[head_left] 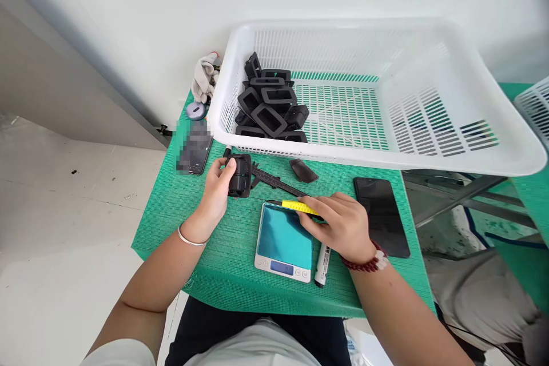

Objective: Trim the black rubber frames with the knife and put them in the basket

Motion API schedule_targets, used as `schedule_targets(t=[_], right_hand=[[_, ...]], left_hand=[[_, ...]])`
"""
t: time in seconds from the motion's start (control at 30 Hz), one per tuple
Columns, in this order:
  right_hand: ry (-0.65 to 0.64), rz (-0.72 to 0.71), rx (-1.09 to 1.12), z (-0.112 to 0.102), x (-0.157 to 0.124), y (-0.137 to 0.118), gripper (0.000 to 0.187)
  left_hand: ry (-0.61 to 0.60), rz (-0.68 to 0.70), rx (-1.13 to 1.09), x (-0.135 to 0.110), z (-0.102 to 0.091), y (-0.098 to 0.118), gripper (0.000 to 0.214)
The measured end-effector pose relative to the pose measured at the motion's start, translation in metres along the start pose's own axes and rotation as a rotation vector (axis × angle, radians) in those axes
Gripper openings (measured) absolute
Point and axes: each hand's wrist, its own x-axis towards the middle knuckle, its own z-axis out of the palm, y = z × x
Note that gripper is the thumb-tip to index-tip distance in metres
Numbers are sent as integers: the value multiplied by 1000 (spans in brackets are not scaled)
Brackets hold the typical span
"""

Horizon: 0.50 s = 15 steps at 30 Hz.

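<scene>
My left hand (217, 191) grips a black plastic frame part (240, 175) just above the green mat, beside a black caliper (274, 180) that lies on the mat. My right hand (341, 223) is closed on a yellow utility knife (300, 207), which rests along the far edge of a small digital scale (283, 240) with a teal platform. A white marker (321, 257) lies beside the scale under my right wrist.
A big white slotted basket (429, 143) at the back holds several black frame parts (270, 106). A loose black piece (302, 170), a dark phone (381, 214), another phone (195, 148), a grey glove (205, 77) and a small round object (196, 110) lie on the green mat (223, 263).
</scene>
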Motion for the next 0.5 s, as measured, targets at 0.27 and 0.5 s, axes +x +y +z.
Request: schedule_targets(t=[0.27, 0.5], right_hand=[[20, 69, -87, 2, -3, -1, 16], [38, 65, -130, 3, -4, -2, 20]], left_hand=[[-36, 11, -69, 0, 0, -1, 50], [-50, 36, -134, 0, 1, -1, 50]])
